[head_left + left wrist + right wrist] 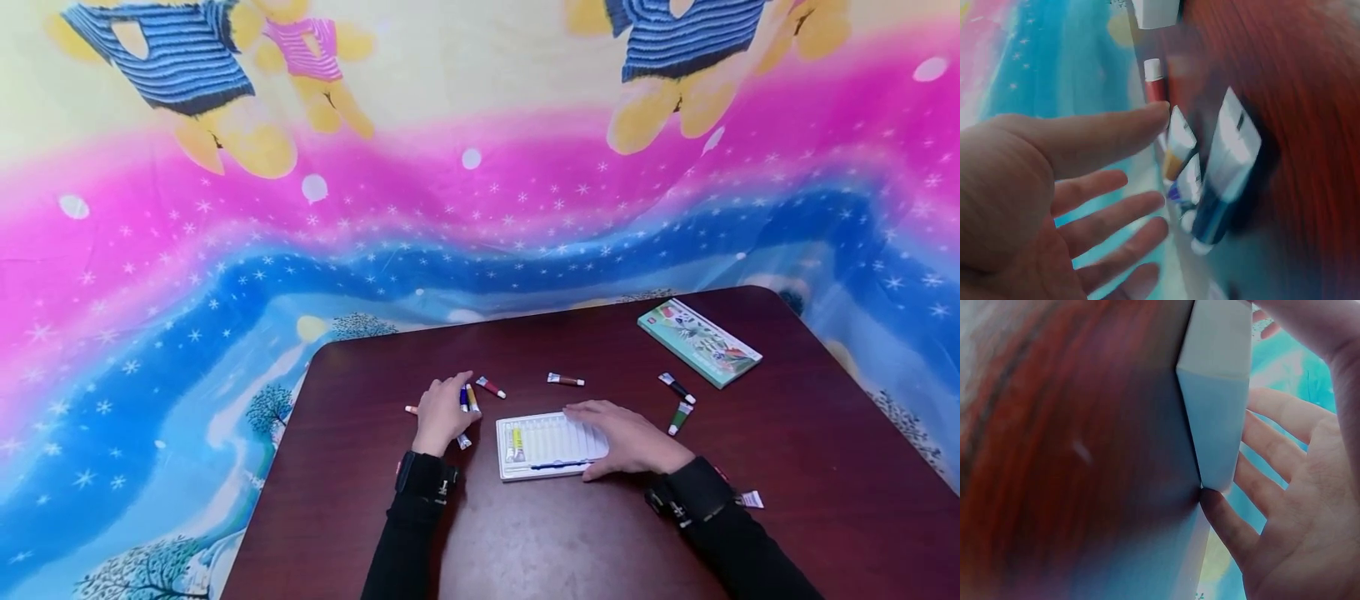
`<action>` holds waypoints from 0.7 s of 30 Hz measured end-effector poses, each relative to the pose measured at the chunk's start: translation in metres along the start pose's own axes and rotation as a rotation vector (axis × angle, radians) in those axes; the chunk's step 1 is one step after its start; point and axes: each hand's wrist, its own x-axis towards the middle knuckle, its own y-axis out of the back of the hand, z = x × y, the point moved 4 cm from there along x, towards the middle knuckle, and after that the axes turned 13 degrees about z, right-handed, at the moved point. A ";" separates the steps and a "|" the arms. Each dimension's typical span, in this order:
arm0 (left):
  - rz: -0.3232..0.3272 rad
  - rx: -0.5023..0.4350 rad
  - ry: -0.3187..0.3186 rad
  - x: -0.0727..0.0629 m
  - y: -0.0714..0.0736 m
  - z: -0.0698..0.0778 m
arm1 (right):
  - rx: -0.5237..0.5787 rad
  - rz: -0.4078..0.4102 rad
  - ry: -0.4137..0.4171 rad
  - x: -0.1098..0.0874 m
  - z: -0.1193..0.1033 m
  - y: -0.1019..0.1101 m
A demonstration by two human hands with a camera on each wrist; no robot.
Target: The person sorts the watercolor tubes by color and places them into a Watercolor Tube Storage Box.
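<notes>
My left hand (442,412) is over a cluster of small paint tubes, fingers apart. In the left wrist view its thumb overlaps a red tube (1155,87). Near the fingertips lie an ochre tube (1174,164), a purple-banded tube (1190,181) and a dark blue tube (1213,215), none of them gripped. My right hand (626,437) holds the right end of a white slotted plastic tray (521,477), thumb at the near edge and fingers at the far one. Inside the tray are a yellow tube (517,439) at the left and a dark blue paintbrush (558,466) along the front.
A mint-green illustrated box (701,343) lies at the table's back right. Beyond the tray is a brown tube (566,379); to its right lie a black tube (678,389) and a green tube (680,418). A silver tube end (752,499) shows beside the right wrist.
</notes>
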 end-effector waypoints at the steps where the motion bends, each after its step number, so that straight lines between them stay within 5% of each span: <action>1: 0.006 -0.002 -0.009 0.001 -0.002 0.001 | 0.000 0.002 0.002 0.000 0.000 0.000; 13: 0.112 -0.013 -0.101 -0.001 -0.007 0.008 | -0.002 -0.001 -0.002 -0.001 0.001 0.000; 21: 0.099 0.031 -0.091 -0.001 -0.010 0.005 | -0.006 0.002 0.001 -0.001 0.000 0.000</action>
